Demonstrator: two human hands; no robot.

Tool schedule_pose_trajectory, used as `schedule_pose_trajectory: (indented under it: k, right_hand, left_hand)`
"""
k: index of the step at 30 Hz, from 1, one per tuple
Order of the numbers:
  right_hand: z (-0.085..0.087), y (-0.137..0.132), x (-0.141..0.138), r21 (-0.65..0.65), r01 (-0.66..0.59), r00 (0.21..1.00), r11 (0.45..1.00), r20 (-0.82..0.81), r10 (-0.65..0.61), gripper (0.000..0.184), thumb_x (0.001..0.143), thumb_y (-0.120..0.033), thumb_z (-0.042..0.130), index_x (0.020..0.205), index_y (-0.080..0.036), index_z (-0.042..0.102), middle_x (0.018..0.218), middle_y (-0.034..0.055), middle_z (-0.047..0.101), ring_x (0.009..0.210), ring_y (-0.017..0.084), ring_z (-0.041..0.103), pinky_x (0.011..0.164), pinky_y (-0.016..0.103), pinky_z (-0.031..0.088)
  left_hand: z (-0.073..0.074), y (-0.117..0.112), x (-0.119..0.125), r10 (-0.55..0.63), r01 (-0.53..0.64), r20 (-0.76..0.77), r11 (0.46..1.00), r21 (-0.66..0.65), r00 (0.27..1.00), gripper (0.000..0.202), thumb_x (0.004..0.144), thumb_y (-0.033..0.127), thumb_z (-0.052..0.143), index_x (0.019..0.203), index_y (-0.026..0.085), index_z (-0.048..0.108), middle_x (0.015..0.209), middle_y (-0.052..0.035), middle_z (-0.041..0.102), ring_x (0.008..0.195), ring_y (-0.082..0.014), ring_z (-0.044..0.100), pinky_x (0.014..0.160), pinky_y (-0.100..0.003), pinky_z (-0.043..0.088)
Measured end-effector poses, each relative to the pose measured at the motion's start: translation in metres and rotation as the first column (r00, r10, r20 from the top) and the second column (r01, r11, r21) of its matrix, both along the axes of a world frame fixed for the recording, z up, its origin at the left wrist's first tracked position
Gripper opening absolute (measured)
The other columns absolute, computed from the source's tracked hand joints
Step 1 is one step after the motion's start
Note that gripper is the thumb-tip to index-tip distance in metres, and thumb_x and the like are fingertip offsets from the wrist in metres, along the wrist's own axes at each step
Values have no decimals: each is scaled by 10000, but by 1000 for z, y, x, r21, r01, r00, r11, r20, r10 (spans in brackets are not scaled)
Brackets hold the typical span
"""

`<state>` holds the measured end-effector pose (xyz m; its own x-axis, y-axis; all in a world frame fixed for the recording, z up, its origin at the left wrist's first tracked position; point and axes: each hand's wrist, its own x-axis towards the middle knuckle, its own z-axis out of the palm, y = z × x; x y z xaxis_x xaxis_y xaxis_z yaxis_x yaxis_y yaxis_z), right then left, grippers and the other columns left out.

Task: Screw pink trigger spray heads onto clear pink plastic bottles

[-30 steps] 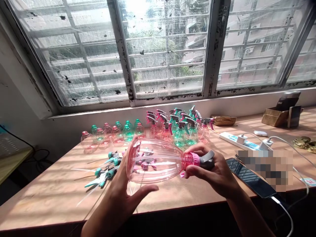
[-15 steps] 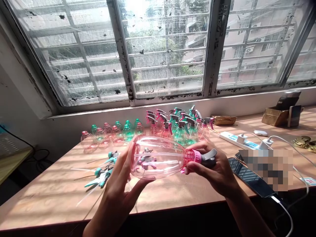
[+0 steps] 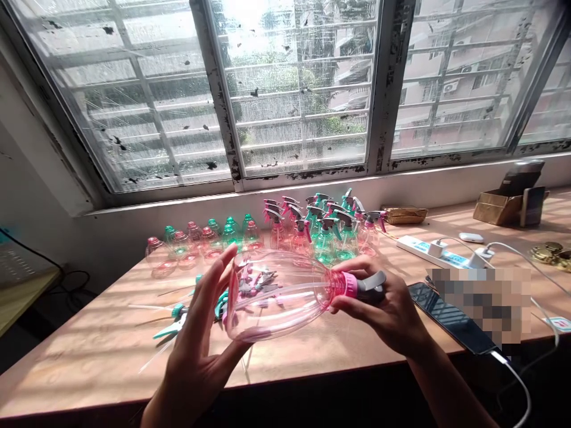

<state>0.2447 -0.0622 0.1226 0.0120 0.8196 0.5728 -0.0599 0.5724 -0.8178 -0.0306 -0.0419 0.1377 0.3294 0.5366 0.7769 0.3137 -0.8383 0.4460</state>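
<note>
A clear pink spray bottle (image 3: 276, 315) lies sideways in the air between my hands, its base to the left. My right hand (image 3: 383, 309) is closed round the pink collar and grey spray head (image 3: 370, 288) at its neck. Around the base, my left hand (image 3: 200, 327) holds loosely, thumb below and fingers above, with a gap at the palm. Through the clear wall, loose pink-and-grey spray heads (image 3: 259, 282) show on the table. Teal spray heads (image 3: 173, 324) with thin tubes lie by my left hand, partly hidden behind it.
Open pink and green bottles (image 3: 209, 241) stand at the back left of the table (image 3: 102, 356). Several bottles with spray heads (image 3: 328, 235) stand beside them. To the right are a power strip (image 3: 428, 252), a phone (image 3: 455, 318) on a cable, and a cardboard box (image 3: 488, 208).
My left hand has shifted left and loosened round the base. The bottle's base end has dropped slightly and moved left. My right hand still grips the neck.
</note>
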Motion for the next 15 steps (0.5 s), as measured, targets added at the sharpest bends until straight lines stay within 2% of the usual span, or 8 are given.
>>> schedule_pose_trajectory:
  k: [4, 6, 8, 10, 13, 15]
  right_hand:
    - [1, -1, 0, 0, 11, 1000, 1000, 4, -11, 263, 826, -285, 872, 1015, -223, 700, 717, -3, 774, 618, 221, 785, 529, 278, 626]
    - [1, -1, 0, 7, 18, 1000, 1000, 12, -18, 269, 821, -288, 876, 1015, -230, 699, 715, -7, 771, 616, 218, 783, 530, 276, 622]
    - [1, -1, 0, 8, 29, 999, 1000, 22, -29, 273, 822, -299, 877, 1017, -232, 698, 713, -6, 766, 619, 221, 779, 536, 282, 621]
    - [0, -1, 0, 7, 42, 998, 999, 37, -43, 277, 829, -319, 871, 1026, -229, 698, 714, 0, 759, 621, 222, 768, 537, 289, 613]
    - [-3, -1, 3, 23, 63, 995, 998, 70, -64, 283, 836, -324, 866, 1041, -222, 700, 727, 7, 752, 605, 203, 729, 524, 279, 576]
    - [-4, 0, 5, 39, 74, 993, 996, 93, -77, 284, 835, -316, 870, 1044, -220, 703, 737, 10, 748, 606, 195, 707, 526, 274, 549]
  left_hand:
    - [1, 1, -1, -35, 36, -31, 999, 30, 999, 893, 983, 204, 667, 1648, 397, 103, 1667, -81, 352, 1531, -337, 354, 1219, -549, 394]
    - [0, 1, -2, -2, 6, -71, 998, 68, 997, 921, 954, 161, 684, 1650, 380, 122, 1638, -93, 377, 1512, -347, 378, 1200, -542, 426]
    - [0, 0, -2, 53, -42, -102, 993, 108, 993, 897, 929, 129, 695, 1638, 377, 206, 1629, -81, 368, 1516, -353, 357, 1209, -538, 416]
    - [0, -2, -2, 54, -41, -105, 992, 115, 993, 856, 935, 110, 668, 1625, 392, 246, 1645, -61, 337, 1533, -349, 321, 1209, -539, 419]
    - [0, -2, 1, 21, -13, -99, 997, 81, 995, 828, 970, 104, 611, 1618, 438, 218, 1708, -24, 243, 1548, -341, 303, 1200, -562, 421]
    - [-3, 0, 2, 83, -73, -109, 993, 95, 991, 836, 982, 109, 604, 1619, 459, 193, 1706, -20, 273, 1537, -341, 337, 1201, -578, 407]
